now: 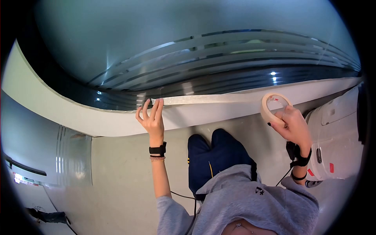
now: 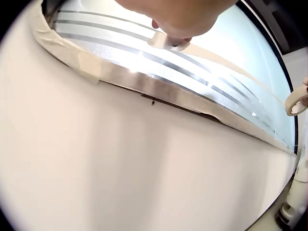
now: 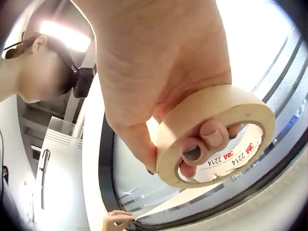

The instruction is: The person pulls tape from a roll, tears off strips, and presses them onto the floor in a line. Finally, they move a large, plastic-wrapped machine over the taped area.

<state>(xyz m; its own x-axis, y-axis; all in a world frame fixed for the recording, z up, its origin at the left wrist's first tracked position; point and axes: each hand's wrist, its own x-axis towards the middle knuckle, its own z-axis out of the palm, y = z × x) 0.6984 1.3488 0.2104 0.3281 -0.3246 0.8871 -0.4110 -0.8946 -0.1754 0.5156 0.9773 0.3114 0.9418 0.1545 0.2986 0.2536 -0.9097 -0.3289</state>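
Note:
My right hand (image 1: 291,123) grips a roll of beige masking tape (image 1: 273,106), fingers curled through its core (image 3: 207,139). A strip of tape (image 1: 211,100) runs from the roll leftward along the lower edge of a frosted glass panel (image 1: 176,51). My left hand (image 1: 152,117) has straight fingers, their tips pressing the strip's free end (image 2: 166,41) onto the glass. In the left wrist view, older tape (image 2: 72,55) covers the panel's metal frame, and the roll (image 2: 296,101) shows far right. The left hand (image 3: 118,220) appears small at the bottom of the right wrist view.
A white wall band (image 1: 117,121) lies below the glass. A white machine (image 1: 338,137) stands to the right of my right hand. My knees in dark blue trousers (image 1: 213,156) are under the work, on a grey floor (image 1: 117,176). A cable (image 1: 284,178) runs from the right wrist.

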